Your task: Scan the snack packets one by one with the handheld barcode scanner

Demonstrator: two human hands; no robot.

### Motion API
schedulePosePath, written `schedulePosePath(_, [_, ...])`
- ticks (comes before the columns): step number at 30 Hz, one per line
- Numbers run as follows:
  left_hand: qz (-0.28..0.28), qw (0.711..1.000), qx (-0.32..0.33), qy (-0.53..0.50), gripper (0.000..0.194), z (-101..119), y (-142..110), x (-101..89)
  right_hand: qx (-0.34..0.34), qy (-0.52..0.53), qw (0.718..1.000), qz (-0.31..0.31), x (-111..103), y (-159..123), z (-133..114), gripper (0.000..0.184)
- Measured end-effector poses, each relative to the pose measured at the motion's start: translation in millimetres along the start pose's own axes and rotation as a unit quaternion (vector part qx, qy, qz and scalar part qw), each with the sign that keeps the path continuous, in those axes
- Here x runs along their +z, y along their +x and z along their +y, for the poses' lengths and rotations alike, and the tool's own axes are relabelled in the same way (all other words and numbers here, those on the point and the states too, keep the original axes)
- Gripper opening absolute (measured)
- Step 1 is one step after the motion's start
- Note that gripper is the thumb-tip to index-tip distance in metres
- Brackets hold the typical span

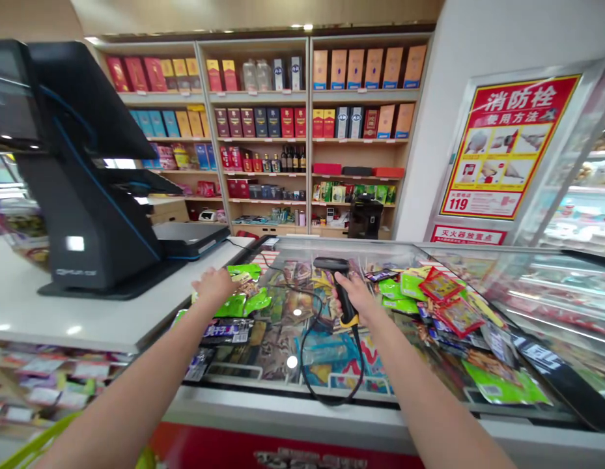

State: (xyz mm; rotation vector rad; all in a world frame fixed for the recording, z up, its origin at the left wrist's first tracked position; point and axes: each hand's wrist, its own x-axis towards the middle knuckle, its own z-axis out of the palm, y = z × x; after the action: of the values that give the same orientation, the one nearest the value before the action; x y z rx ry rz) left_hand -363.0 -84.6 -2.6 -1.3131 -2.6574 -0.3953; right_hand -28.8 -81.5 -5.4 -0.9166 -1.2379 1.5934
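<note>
My right hand (357,294) is wrapped round the grip of a black handheld barcode scanner (334,268) with a yellow band, its head pointing left over the glass lid. Its black cable (316,365) loops down toward the near edge. My left hand (213,286) rests, fingers curled, on a pile of green snack packets (243,294) at the left end of the glass freezer lid (302,339). More small packets (439,293), green, red and yellow, lie spread on the glass to the right of the scanner.
A black checkout terminal (82,195) stands on the white counter (53,312) to the left. Shelves of boxed goods and bottles (282,124) fill the back wall. A red and yellow fire notice (507,143) hangs at right. A chilled display case (576,215) is at far right.
</note>
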Motion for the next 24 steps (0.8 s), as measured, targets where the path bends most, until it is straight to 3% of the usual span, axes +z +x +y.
schedulePosePath(3, [-0.012, 1.0, 0.004, 0.025, 0.051, -16, -1, 4.2, 0.015, -0.01, 1.0, -0.012, 6, 10, 17, 0.035])
schedulePosePath(9, [-0.006, 1.0, 0.001, 0.005, 0.062, -20, 12, 17.8, 0.043, -0.061, 0.997, -0.006, -5, 11, 36, 0.038])
schedulePosePath(16, [-0.053, 0.998, 0.015, 0.007, 0.032, -18, 18, 12.6, 0.052, -0.059, 0.997, 0.018, -8, 7, 31, 0.037])
schedulePosePath(24, [-0.031, 0.999, 0.011, -0.031, 0.02, -9, 14, 2.6, 0.035, -0.073, 0.997, 0.007, -3, 6, 29, 0.036])
